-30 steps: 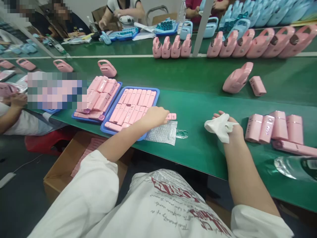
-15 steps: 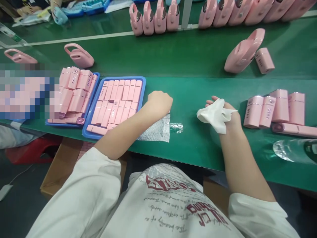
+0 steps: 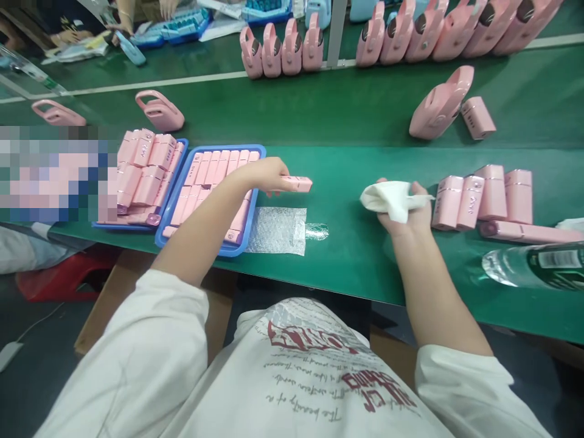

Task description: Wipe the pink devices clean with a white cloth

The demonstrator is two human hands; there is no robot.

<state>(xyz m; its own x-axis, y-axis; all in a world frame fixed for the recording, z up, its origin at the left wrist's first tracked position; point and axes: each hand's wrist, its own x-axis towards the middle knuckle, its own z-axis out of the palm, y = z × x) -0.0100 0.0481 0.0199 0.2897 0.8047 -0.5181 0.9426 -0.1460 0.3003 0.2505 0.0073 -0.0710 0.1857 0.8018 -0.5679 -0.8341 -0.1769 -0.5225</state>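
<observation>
On the surface, a blue tray full of pink sticks sits left of centre. Left hand is by the tray's upper right corner, grip narrow, holding a pink block by its left end; free end points right. Bubble wrap lies flat at the tray's right rim; touching or tucked under, can't tell. Clear strip sticks out from its right edge. Right hand is palm up, well apart from left, grip holding a white cloth; fingers mostly covered. Just right of it: four boxes upright, one long case lying in front, then a bottle on its side. Second tray is left of the first, piled higher. Handled case stands behind right hand, small box beside it.
</observation>
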